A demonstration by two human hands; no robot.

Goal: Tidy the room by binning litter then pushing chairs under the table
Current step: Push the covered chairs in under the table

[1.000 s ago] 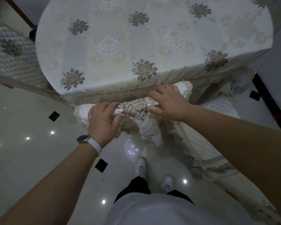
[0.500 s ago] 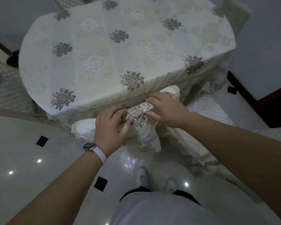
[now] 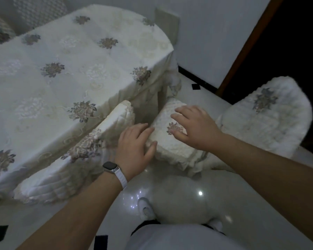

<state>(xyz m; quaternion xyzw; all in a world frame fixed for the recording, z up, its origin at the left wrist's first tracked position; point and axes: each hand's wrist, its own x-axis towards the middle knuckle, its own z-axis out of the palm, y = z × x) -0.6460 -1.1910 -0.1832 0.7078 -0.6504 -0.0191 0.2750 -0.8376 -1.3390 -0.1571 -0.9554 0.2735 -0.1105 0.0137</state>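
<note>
Left grip (image 3: pixel 134 148) and right grip (image 3: pixel 193 127), both released, are placed at the chair back (image 3: pixel 170 147) beside the bench (image 3: pixel 65 56); even, straight push advised.

This is a dining room in a home. An oval desk (image 3: pixel 90 56) wears a cream tablecloth (image 3: pixel 34 98) embroidered with flower sprays, and the dining chairs around it carry matching quilted covers. The first chair (image 3: pixel 108 123) sits tucked against the desk's edge, the second chair (image 3: pixel 170 143) is just beside it, and the third chair (image 3: pixel 267 120) stands apart near a dark doorway (image 3: pixel 287 42) with a brown wooden frame (image 3: pixel 242 51). The glossy pale floor (image 3: pixel 179 186) has small black diamond insets (image 3: pixel 0 232). A dark skirting board (image 3: pixel 186 71) runs along the white wall (image 3: pixel 206 33).
</note>
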